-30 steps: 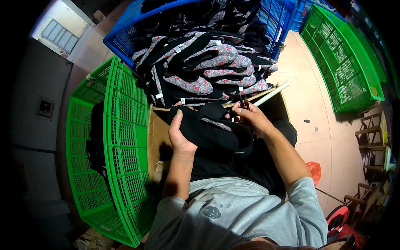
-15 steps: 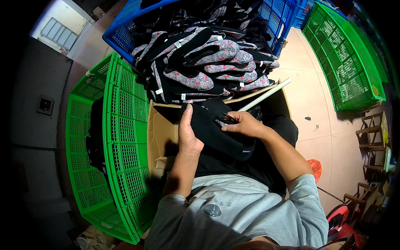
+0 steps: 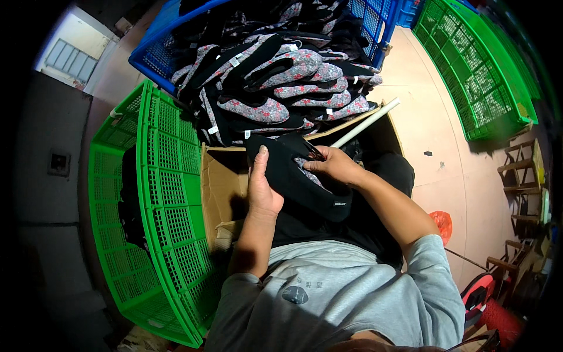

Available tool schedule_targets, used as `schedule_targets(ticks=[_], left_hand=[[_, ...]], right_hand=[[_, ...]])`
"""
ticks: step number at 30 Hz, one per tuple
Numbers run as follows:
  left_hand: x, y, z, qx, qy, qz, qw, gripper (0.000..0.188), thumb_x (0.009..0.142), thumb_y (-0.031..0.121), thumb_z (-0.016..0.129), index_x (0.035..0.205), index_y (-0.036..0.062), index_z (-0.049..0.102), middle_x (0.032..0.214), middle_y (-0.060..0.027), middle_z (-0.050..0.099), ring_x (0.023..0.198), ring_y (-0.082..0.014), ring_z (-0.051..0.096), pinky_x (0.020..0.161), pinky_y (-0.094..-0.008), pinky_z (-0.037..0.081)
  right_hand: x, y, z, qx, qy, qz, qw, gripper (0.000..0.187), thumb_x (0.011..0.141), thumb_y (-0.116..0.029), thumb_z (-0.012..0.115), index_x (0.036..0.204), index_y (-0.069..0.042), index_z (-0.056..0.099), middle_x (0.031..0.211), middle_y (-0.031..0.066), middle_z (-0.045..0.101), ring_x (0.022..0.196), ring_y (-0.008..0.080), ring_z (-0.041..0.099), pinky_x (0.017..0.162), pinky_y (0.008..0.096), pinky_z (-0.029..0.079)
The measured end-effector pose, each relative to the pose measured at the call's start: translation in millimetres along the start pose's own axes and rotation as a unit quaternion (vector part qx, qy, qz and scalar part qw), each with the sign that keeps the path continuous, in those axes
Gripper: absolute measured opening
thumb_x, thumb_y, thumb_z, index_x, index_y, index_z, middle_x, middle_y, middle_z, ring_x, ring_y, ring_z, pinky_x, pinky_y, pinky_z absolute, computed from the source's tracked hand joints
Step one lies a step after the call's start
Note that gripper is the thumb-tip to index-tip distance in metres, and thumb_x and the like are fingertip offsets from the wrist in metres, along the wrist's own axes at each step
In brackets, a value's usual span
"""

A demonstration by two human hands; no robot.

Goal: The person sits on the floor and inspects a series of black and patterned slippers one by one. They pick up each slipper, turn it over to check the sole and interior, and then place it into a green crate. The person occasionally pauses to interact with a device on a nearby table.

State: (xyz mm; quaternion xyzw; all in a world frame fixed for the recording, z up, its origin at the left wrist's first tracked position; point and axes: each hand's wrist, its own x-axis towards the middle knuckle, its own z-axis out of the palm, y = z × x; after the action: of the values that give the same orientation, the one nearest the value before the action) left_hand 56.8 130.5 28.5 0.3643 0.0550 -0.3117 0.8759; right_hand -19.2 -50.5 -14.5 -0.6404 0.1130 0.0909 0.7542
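Black slipper in both hands, work at its opening apparently unfinished

At the left, a green mesh crate (image 3: 145,193) holds black items (image 3: 130,199), too dark to identify. Next, floral-and-black slippers (image 3: 255,109) lie heaped at the blue crate (image 3: 149,61); whether these are finished or waiting, I cannot tell. The left hand (image 3: 263,185) grips the black slipper (image 3: 287,176) near one end, thumb up along it, fingers hidden, forearm nearly upright. The slipper lies aslant above the person's lap, its floral lining showing. The right hand (image 3: 339,165), its forearm slanting in from lower right, bends over the opening, thumb at the lining, seemingly closed around a slim dark tool (image 3: 314,152).
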Motion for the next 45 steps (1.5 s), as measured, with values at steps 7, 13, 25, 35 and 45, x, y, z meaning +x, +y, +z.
schedule_targets(ticks=[7,13,25,35,45], left_hand=[[-7,-15,5,0.008,-0.009,0.006,1.0,0.043,0.09,0.028,0.069,0.126,0.0077,0.055,0.119,-0.0054,0.061,0.108,-0.02,0.06,0.096,-0.0374,0.049],[-2,-24,0,0.007,-0.013,-0.01,1.0,0.048,0.091,0.035,0.065,0.126,0.0043,0.056,0.121,-0.0093,0.063,0.11,-0.0242,0.061,0.099,-0.0398,0.047],[-3,-23,8,0.019,0.0,0.014,1.0,0.041,0.093,0.025,0.065,0.127,0.005,0.055,0.121,-0.0091,0.063,0.109,-0.0234,0.061,0.098,-0.0391,0.048],[-14,-21,27,0.124,0.018,0.055,0.991,0.061,0.089,0.012,0.07,0.141,0.0107,0.038,0.127,-0.0088,0.053,0.112,-0.021,0.055,0.097,-0.0367,0.046],[-31,-40,40,0.288,-0.105,0.154,0.939,0.101,0.084,0.016,0.077,0.154,0.007,0.005,0.153,-0.0165,0.022,0.139,-0.0251,0.026,0.115,-0.0372,0.023]], right_hand=[[-7,-15,5,0.037,0.006,-0.015,0.999,0.023,0.089,-0.01,0.069,0.11,-0.002,0.066,0.095,-0.0037,0.066,0.083,0.0056,0.055,0.078,0.0229,0.047],[-8,-13,3,0.028,0.014,-0.039,0.999,0.025,0.089,-0.009,0.069,0.113,-0.001,0.065,0.097,-0.0034,0.066,0.086,0.0056,0.056,0.081,0.0232,0.047],[-5,-7,1,0.013,0.017,-0.031,0.999,0.023,0.088,-0.011,0.07,0.109,-0.003,0.067,0.091,-0.0044,0.065,0.083,0.0049,0.055,0.077,0.0224,0.046],[-5,-4,2,0.033,0.023,-0.023,0.999,0.01,0.089,-0.012,0.069,0.094,-0.006,0.063,0.083,-0.0062,0.059,0.076,0.0042,0.052,0.069,0.0221,0.045],[-3,-13,4,0.149,0.105,-0.013,0.983,0.015,0.092,-0.013,0.064,0.104,-0.004,0.065,0.091,-0.0013,0.064,0.078,0.0073,0.057,0.07,0.0241,0.049]])
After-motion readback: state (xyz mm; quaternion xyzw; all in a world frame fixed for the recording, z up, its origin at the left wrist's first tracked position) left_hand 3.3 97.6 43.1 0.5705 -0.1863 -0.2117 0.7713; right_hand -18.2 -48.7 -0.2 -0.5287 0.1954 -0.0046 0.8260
